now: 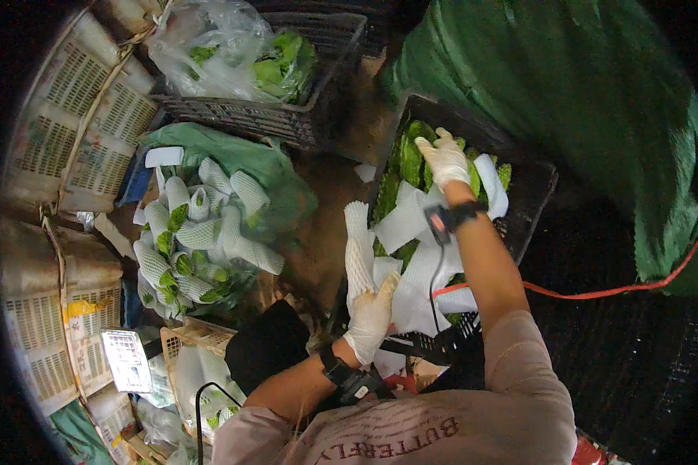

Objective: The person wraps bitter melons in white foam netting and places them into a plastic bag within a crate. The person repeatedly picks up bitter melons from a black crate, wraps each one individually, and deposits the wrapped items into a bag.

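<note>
My left hand (372, 319), in a pale glove, grips the lower end of a white foam net sleeve (358, 250) beside the crate's left edge. Whether anything is inside that sleeve cannot be made out. My right hand (444, 158), gloved too, reaches over the far end of the black plastic crate (532, 212), fingers apart on the green bitter melons (411, 157). Flat white foam sleeves (404, 218) cover many of the melons. Another white foam piece (492, 186) lies at the crate's right side, near my right wrist.
Left stands a green bag (221, 142) heaped with foam-sleeved vegetables (198, 238). Behind it, a black crate (238, 116) holds leafy greens in clear plastic (221, 46). Green cloth (558, 104) hangs at right, with a red strap (593, 293) below. Stacked pale crates (75, 133) line the left.
</note>
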A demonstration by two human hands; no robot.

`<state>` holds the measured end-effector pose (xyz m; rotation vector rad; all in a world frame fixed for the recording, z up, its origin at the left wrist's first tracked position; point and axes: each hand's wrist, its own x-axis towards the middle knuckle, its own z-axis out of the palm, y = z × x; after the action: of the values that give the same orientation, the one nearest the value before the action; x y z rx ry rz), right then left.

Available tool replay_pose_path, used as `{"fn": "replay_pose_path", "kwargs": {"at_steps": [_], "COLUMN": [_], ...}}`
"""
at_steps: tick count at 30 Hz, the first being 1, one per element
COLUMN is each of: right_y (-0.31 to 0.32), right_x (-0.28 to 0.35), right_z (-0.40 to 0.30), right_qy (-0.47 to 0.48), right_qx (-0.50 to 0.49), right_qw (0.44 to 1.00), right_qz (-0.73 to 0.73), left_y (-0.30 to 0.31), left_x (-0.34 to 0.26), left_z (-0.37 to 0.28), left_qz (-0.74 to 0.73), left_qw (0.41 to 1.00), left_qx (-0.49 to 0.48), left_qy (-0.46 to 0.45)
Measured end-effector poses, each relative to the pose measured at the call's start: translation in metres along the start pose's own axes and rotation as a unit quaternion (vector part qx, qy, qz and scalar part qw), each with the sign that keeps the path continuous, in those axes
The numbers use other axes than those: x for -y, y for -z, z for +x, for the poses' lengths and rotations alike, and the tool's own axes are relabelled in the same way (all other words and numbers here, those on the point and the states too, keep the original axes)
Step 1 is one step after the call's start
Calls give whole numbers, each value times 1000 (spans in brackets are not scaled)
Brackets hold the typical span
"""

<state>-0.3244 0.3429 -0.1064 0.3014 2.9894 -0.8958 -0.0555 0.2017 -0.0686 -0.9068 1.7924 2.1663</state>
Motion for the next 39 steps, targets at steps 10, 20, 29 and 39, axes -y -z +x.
{"fn": "replay_pose_path", "kwargs": {"at_steps": [10, 20, 29, 39], "right_y": [-48, 85, 96, 44], "right_x": [2, -51, 35, 4], "right_z": [0, -126, -243, -212], "right_qy": [7, 1, 69, -134], "right_qx": [-27, 350, 253, 204], "right_qw": [1000, 473, 807, 824], "right_qz": [-4, 808, 529, 511], "left_y": [29, 33, 38, 59], "left_x": [-41, -71, -41, -70], "left_z": [21, -3, -1, -39], "left_qz": [-191, -224, -10, -325], "left_qw": [973, 962, 963, 825], "left_qx": [-79, 52, 156, 458], "left_qy": [-102, -147, -218, 60]}}
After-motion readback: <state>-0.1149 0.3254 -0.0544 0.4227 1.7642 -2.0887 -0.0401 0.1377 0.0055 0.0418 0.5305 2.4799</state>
